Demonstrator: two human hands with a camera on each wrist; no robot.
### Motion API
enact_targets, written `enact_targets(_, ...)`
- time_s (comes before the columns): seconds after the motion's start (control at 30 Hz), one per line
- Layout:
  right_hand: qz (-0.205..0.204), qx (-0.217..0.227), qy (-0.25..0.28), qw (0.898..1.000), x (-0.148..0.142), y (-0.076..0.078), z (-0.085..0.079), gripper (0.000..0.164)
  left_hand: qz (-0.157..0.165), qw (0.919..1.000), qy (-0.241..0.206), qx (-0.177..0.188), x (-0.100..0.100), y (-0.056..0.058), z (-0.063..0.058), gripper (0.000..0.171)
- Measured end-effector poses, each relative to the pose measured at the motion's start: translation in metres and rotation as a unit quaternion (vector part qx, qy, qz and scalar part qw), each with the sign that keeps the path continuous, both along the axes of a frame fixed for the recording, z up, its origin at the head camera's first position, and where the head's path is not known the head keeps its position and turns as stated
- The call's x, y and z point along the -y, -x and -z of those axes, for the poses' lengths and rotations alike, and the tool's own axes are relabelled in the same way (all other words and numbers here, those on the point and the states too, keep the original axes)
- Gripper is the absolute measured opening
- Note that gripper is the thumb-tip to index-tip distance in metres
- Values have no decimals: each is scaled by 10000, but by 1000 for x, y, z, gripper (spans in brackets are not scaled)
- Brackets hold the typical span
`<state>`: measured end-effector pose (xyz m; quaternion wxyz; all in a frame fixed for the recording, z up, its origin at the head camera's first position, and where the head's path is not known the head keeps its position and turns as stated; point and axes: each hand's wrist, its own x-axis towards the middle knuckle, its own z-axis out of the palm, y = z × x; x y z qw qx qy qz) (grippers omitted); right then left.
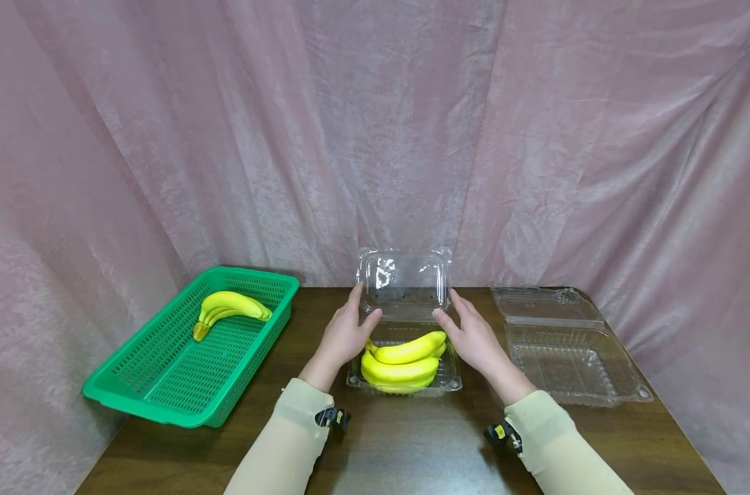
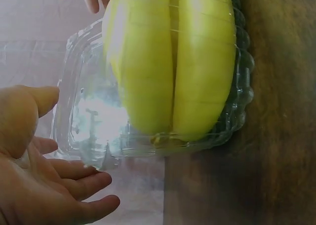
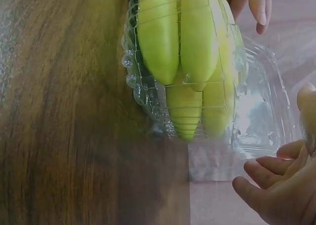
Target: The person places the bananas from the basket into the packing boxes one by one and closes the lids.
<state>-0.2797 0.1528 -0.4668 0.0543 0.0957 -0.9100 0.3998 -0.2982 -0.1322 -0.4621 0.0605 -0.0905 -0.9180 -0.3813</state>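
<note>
A bunch of yellow bananas [image 1: 401, 364] lies in the base of a clear plastic clamshell box [image 1: 454, 382] at the middle of the table. Its hinged lid [image 1: 405, 283] stands raised behind the fruit. My left hand [image 1: 345, 333] is at the lid's left edge, thumb toward the bananas and fingers reaching up along the side. On the opposite edge, my right hand [image 1: 473, 335] mirrors it with extended fingers. Both wrist views show the fingers [image 2: 81, 185] loosely spread right by the clear lid, not curled round it.
To the left is a green plastic basket [image 1: 235, 375] with another banana bunch [image 1: 229, 307] inside. A second clear clamshell box [image 1: 566, 361] lies opened at the right. Behind the wooden table [image 1: 405, 440] hangs a pink curtain [image 1: 399, 137].
</note>
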Motion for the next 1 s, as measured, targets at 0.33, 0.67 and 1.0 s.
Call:
enact_targets(0.33,2,-127,204,9997,-2,-1,1,89,99,9998,-164,20,0,0,-1,91)
enact_targets(0.67,23,-200,387,9990,-5,-2,1,92,225,9984,-507,67,2,-2,0,94)
enact_targets(1.0,38,-396,407,9984,-7,-5,5,87,133,9975,-687,121,5,-11,-4,91)
